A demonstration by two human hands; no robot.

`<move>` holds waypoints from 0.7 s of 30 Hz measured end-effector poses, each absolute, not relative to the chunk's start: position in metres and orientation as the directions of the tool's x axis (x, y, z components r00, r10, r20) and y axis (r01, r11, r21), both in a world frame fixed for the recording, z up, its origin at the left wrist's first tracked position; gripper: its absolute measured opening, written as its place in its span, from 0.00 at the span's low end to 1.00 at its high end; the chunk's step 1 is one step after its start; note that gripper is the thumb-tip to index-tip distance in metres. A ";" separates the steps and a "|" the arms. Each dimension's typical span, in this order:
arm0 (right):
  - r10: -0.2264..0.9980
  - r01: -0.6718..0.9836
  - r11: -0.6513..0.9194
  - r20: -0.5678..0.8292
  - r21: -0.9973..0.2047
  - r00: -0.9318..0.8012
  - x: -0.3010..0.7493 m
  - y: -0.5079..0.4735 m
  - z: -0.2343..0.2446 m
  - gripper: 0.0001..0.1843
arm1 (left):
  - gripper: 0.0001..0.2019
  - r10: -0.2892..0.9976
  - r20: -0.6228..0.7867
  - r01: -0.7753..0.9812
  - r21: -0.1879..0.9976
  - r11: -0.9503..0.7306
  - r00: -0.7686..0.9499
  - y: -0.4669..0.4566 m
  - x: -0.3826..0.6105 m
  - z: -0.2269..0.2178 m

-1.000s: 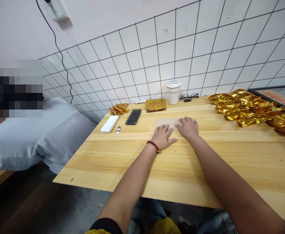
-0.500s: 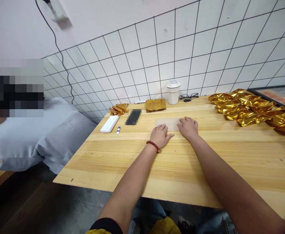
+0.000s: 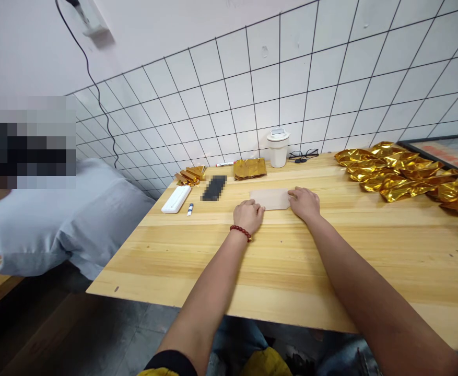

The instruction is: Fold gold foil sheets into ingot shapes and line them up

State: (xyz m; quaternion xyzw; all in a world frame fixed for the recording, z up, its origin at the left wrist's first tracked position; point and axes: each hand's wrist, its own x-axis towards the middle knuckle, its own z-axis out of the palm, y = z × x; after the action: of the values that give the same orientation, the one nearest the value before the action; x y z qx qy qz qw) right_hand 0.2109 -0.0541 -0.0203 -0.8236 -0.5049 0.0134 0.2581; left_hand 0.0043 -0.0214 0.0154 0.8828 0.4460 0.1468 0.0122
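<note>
A pale beige flat sheet (image 3: 271, 199) lies on the wooden table (image 3: 291, 261) in front of me. My left hand (image 3: 248, 215), with a red bead bracelet on the wrist, has its fingers curled at the sheet's near left corner. On the sheet's right edge rests my right hand (image 3: 304, 203), its fingers bent and pressing down. Both hands touch the sheet from opposite sides.
Gold foil packets (image 3: 404, 175) are piled at the right. Along the wall stand a white cup (image 3: 278, 148), glasses (image 3: 304, 154), a stack of gold foil (image 3: 249, 168), folded gold pieces (image 3: 190, 175), a white case (image 3: 176, 199) and a marker (image 3: 225, 164). A grey pillow (image 3: 56, 219) lies left.
My left hand slid left off the sheet and curled its fingers at the near left corner. My right hand shifted slightly to the sheet's right edge, uncovering more of it.
</note>
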 end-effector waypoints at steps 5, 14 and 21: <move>0.832 0.826 -0.336 0.269 -0.452 0.486 0.208 -0.055 -0.019 0.20 | 0.16 0.786 0.251 0.783 0.135 -0.607 0.565 -0.022 0.004 0.016; 0.846 0.833 -0.347 0.238 -0.431 0.476 0.209 -0.055 -0.019 0.18 | 0.17 0.798 0.264 0.792 0.157 -0.589 0.541 -0.021 0.003 0.015; 0.831 0.815 -0.369 0.235 -0.446 0.505 0.209 -0.054 -0.020 0.19 | 0.18 0.815 0.278 0.793 0.219 -0.569 0.508 -0.016 0.001 0.012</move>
State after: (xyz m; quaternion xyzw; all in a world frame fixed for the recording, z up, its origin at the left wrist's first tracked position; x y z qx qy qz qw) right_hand 0.2095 -0.0540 -0.0199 -0.8273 -0.4974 0.0146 0.2608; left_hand 0.0012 -0.0160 0.0124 0.8677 0.4632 0.1773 0.0317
